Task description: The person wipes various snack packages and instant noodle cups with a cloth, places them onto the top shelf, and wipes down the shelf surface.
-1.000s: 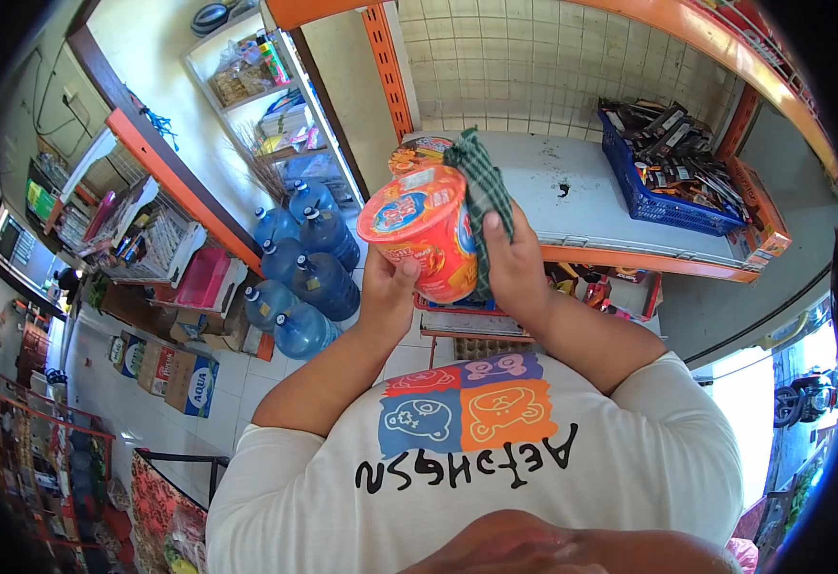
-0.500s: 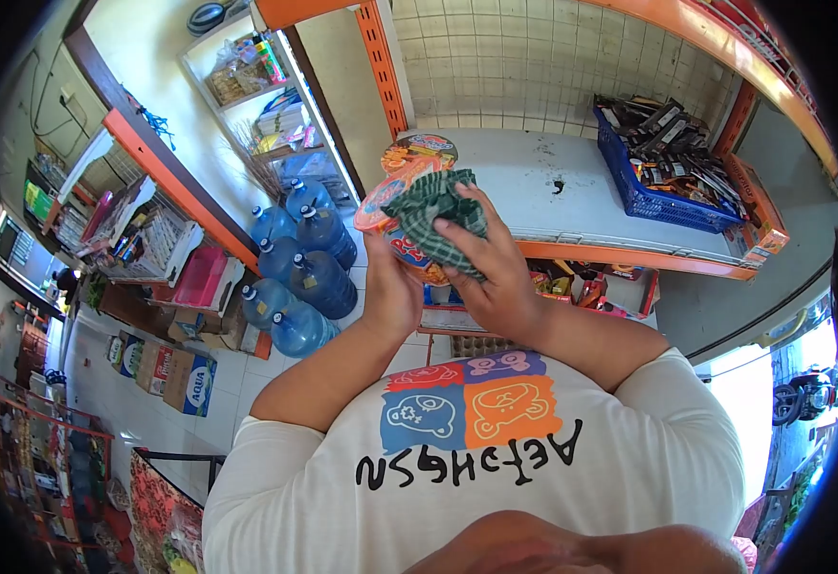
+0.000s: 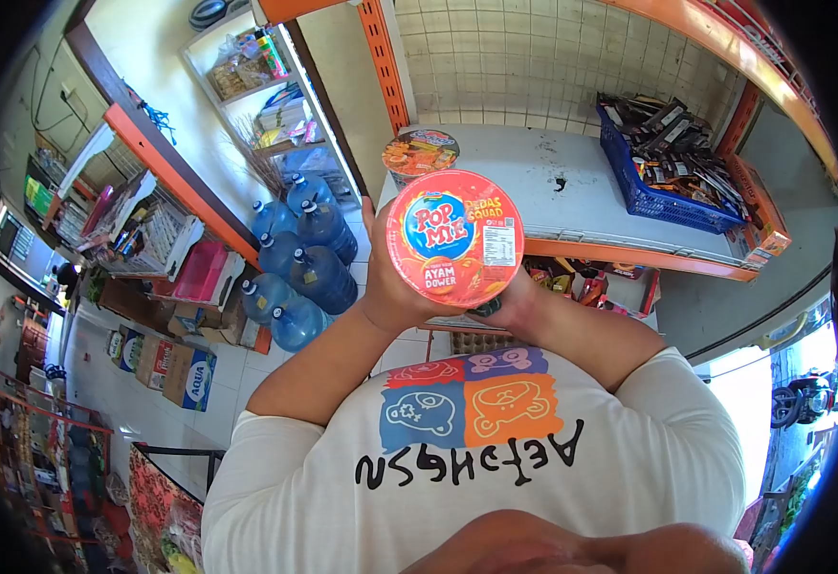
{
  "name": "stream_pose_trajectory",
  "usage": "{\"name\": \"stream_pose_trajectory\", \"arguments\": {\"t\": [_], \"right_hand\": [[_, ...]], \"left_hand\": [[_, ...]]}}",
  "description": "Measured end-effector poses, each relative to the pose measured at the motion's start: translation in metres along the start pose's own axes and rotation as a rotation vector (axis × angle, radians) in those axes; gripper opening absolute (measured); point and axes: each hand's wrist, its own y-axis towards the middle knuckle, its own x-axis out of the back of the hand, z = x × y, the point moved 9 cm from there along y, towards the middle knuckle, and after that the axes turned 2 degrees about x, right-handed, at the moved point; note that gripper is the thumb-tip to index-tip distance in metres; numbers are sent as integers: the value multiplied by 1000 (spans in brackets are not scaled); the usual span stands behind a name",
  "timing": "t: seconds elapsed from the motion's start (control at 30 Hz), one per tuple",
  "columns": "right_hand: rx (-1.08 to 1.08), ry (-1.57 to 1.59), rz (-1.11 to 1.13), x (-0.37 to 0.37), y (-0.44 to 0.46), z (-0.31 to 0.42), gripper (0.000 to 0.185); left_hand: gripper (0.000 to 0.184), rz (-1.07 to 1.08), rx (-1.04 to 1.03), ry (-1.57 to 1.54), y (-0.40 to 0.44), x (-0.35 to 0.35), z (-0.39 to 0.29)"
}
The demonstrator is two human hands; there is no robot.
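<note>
A red-lidded instant noodle cup [image 3: 455, 239] is held up with its lid facing me. My left hand [image 3: 392, 282] grips it from the left and below, its fingers partly hidden behind the cup. My right hand [image 3: 522, 304] is at the cup's lower right, with its fingers hidden. A small dark-green part of the checked cloth [image 3: 486, 307] shows between that hand and the cup; the rest is out of sight. Just beyond, another noodle cup [image 3: 421, 153] stands on the left end of the white shelf [image 3: 515, 167].
A blue basket [image 3: 672, 206] full of small packets sits at the shelf's right end, beside an orange box [image 3: 761, 215]. Packaged goods [image 3: 582, 285] fill the level below. Several blue water jugs [image 3: 323, 277] stand on the floor at left, near cardboard boxes [image 3: 185, 378].
The cup has turned so its lid faces me, and now covers most of the cloth. My right hand has gone from the cup's side to behind and below it.
</note>
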Motion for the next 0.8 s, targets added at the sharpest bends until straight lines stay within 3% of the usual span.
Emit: {"name": "stream_pose_trajectory", "arguments": {"t": [0.03,0.07,0.1,0.17,0.23,0.27,0.3,0.33,0.37,0.4,0.43,0.5,0.53,0.6,0.63,0.7,0.73,0.77,0.8], "right_hand": [[-20,14,13,-1,-2,-1,41],[-66,2,-12,2,-3,-1,41],[-70,2,-13,2,-7,4,41],[-40,-188,-139,10,-14,23,39],[281,-522,-357,7,-28,72,34],[494,-676,-403,-6,-38,97,33],[720,-721,-308,-24,-45,117,32],[834,-898,-274,-41,-53,124,33],[948,-1075,-239,-62,-65,130,33],[1063,-1490,-122,-99,-71,120,34],[1154,-1909,16,-131,-73,100,38],[1159,-2301,463,-168,-69,47,51],[1168,-2304,465,-167,-70,47,51],[994,-2089,707,-158,-72,42,40],[999,-2087,710,-153,-73,48,40],[847,-1932,782,-140,-77,65,33],[798,-1902,703,-135,-75,78,36],[801,-1907,705,-134,-74,79,36],[849,-1983,495,-132,-70,91,37]], "left_hand": [[107,53,-71,351,3,-3,-7],[106,-45,-83,142,2,8,-14],[106,-48,-80,142,4,7,-16],[108,-182,146,-508,4,16,7],[110,-199,172,-516,-1,22,13],[109,-223,42,-357,-2,29,9],[109,-242,-87,-199,-3,32,-2],[109,-240,-84,-203,-4,32,-1],[107,-212,-93,-4,-5,28,-5],[106,-182,-104,196,-4,22,-11],[101,-143,-92,205,-1,16,-18],[96,-24,-369,664,1,2,-58],[96,-27,-376,667,0,1,-52],[90,-189,453,-629,-9,12,43],[90,-190,450,-624,-10,12,43],[89,-271,36,-109,-8,28,3],[93,-234,-77,-59,-5,24,-16],[93,-236,-84,-60,-5,23,-14],[95,-184,-44,-153,-2,16,-8]]}}
